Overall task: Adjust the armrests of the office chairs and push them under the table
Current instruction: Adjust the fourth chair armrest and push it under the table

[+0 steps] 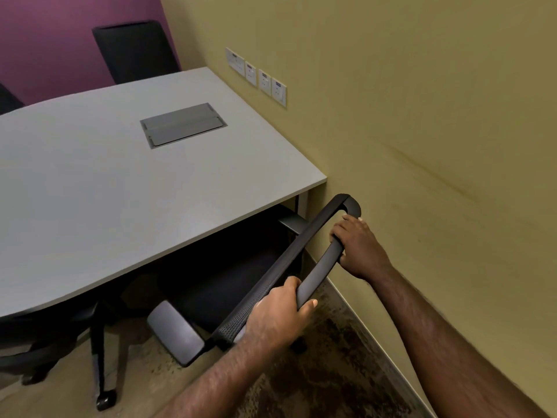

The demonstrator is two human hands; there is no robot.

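A black office chair (229,285) stands at the near right corner of the grey table (90,191), its seat partly beneath the tabletop. My left hand (278,315) grips the top bar of the backrest (319,236) at its lower end. My right hand (357,245) grips the same bar higher up, close to the wall. The chair's left armrest (176,331), a grey pad, sticks out below the table edge. Its right armrest (294,223) shows just under the table corner.
A yellow wall (422,146) runs close along the right, with several sockets (256,75). Another black chair (135,51) stands at the table's far side against a purple wall. A second chair's base and castor (105,399) sit under the table at left. A grey cable hatch (182,125) lies in the tabletop.
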